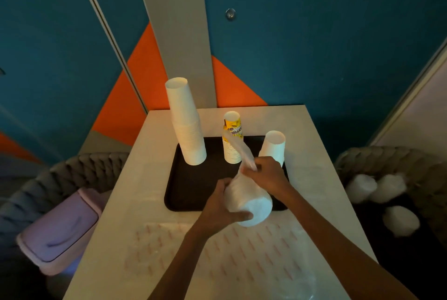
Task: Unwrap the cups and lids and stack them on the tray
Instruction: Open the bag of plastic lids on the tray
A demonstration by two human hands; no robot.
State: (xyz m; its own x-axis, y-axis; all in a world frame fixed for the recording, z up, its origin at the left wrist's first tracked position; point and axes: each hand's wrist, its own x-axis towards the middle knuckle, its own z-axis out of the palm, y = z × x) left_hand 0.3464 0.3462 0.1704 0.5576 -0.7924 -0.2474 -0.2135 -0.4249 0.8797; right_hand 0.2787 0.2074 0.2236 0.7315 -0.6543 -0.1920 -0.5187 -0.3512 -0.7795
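Both hands are over the near edge of the black tray (183,193), a flat, dark rectangle with rounded corners lying on the pale, smooth bench (125,203). The left hand (222,205) has its grip curled round a wrapped bundle (254,200), a rounded white stack in thin, glossy film, thumb underneath. The right hand (268,174) pinches the twisted plastic tail (244,154) at the bundle's far end, and the film stretches up in a crinkled, see-through strip.

On the tray stand three upside-down columns of paper cups. At far left is a tall white stack (187,125), leaning slightly, with ribbed rims bunched low. In the middle is a yellow printed stack (232,140), and to the right, just behind the right hand, a short white stack (273,145).

Near the camera a clear sheet (169,251) with orange dashes lies flat on the bench. A lilac bin (60,229) sits at left, and more white bundles (360,188), blurred, are off to the right.
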